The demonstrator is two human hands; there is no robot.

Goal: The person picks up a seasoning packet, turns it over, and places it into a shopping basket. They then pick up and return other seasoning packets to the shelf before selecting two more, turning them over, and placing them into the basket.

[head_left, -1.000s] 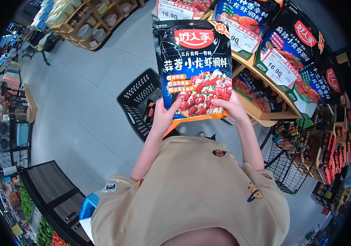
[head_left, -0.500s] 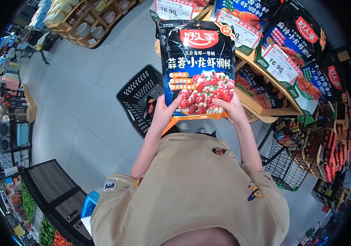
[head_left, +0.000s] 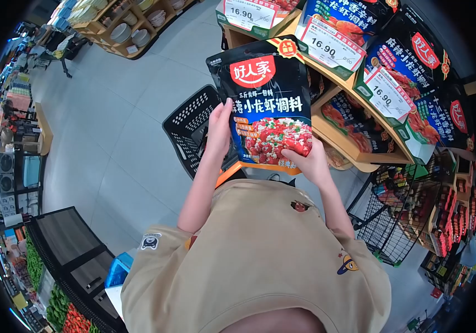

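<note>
A black and blue seasoning pouch [head_left: 266,105] with a red label and a crayfish picture is held up in front of my chest, tilted a little. My left hand [head_left: 219,125] grips its left edge, the thumb on the front near the middle of that side. At the lower right corner, my right hand [head_left: 309,162] pinches the pouch with the thumb over the picture. The fingers behind the pouch are hidden. Behind it and to the left is a black shopping basket [head_left: 185,125], partly covered by my left arm and the pouch.
A curved wooden shelf [head_left: 354,150] at the right holds similar pouches [head_left: 410,55] behind price tags. Below it stands a black wire cart [head_left: 393,222]. Dishes fill a rack [head_left: 102,33] at the upper left. A dark panelled stand [head_left: 68,238] and vegetables [head_left: 60,308] are at the lower left.
My left hand has moved up along the pouch's left edge. The pouch has tilted and shifted slightly left and down. The shelf and basket appear slightly farther right in view.
</note>
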